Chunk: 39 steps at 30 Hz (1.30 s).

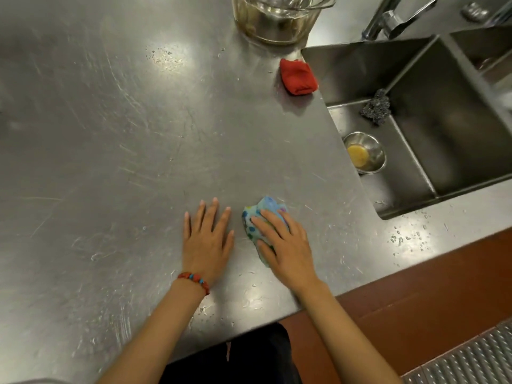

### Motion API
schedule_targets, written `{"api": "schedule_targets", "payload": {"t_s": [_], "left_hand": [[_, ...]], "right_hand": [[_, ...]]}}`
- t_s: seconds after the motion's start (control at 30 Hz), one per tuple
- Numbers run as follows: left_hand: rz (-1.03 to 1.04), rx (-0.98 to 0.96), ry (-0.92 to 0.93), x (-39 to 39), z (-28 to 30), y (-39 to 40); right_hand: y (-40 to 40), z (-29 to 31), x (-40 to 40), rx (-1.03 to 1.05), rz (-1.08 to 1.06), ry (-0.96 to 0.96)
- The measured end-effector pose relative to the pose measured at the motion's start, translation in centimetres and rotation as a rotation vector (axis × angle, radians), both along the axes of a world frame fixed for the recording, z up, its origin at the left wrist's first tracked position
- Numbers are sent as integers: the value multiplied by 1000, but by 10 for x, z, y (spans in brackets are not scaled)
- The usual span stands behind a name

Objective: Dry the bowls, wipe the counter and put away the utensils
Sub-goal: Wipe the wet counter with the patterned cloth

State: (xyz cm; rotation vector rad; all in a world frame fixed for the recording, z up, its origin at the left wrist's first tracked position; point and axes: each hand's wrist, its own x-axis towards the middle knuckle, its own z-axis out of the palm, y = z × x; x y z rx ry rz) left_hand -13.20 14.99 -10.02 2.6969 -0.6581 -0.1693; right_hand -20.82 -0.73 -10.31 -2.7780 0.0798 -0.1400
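Note:
A bunched light-blue cloth with coloured spots (257, 217) lies on the scratched steel counter (124, 148) near its front edge. My right hand (282, 242) presses down on the cloth with straight, spread fingers. My left hand (206, 234), with a red bead bracelet at the wrist, rests flat on the bare counter just left of the cloth. A glass bowl stack (277, 18) stands at the counter's back. A small steel bowl with yellow residue (365, 155) sits in the sink.
A folded red cloth (297, 76) lies by the sink's left rim. The sink (415, 87) holds a steel-wool scrubber (376, 106); a tap (388, 18) rises behind it. Water drops (407, 239) dot the counter in front of the sink. Red-brown floor lies beyond the counter's front edge.

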Motion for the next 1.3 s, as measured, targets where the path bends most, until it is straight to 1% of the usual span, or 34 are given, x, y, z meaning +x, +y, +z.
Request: {"api": "schedule_targets", "payload": {"t_s": [0.03,0.07,0.2,0.27,0.33,0.43,0.5,0.53,0.57,0.67,0.73,0.8,0.9,0.97,1.03,1.07,1.1,1.17,1.2,1.23,1.3], "left_hand": [[-1,2,5,0,1,0],[0,0,8,0,1,1],[11,-14,-8,0,0,-2],[32,-14,13,-1,0,-3],[46,-21,28,-2,1,-6],[3,-29,14,-9,5,-16],[-51,-39,0,-18,7,-27],[-84,-35,1,-22,7,-33],[-113,-30,0,-25,7,-37],[-136,-17,6,-30,5,-39],[-132,-21,25,-30,4,-39],[-126,-23,33,-29,4,-39],[-126,-2,40,-30,6,-40],[-128,12,48,-31,6,-41],[-128,15,44,-31,6,-41],[-130,17,45,-31,6,-41],[-132,19,44,-31,6,-40],[-139,26,41,-30,7,-39],[-143,29,48,-30,7,-39],[-144,31,54,-30,8,-39],[-133,30,67,-30,9,-39]], "right_hand": [[-10,1,1,-9,23,3],[-22,2,2,-10,-9,12],[-86,6,2,60,-455,44],[-90,7,1,58,-562,39],[-73,7,-3,83,-556,41],[-43,3,-35,49,-326,47],[-55,3,-52,26,-197,74],[-68,3,-55,19,-199,76],[-82,3,-58,19,-255,72],[-113,6,-60,83,-564,46],[-108,8,-60,107,-686,48],[-85,7,-61,131,-659,61],[-39,5,-72,143,-446,84],[-24,6,-77,136,-357,79],[-26,11,-78,204,-319,71],[-31,16,-79,292,-318,72],[-36,21,-80,413,-350,65],[-46,29,-84,618,-542,-5],[-48,32,-86,659,-654,-10],[-49,34,-86,657,-734,32],[-47,36,-82,595,-794,191]]}}
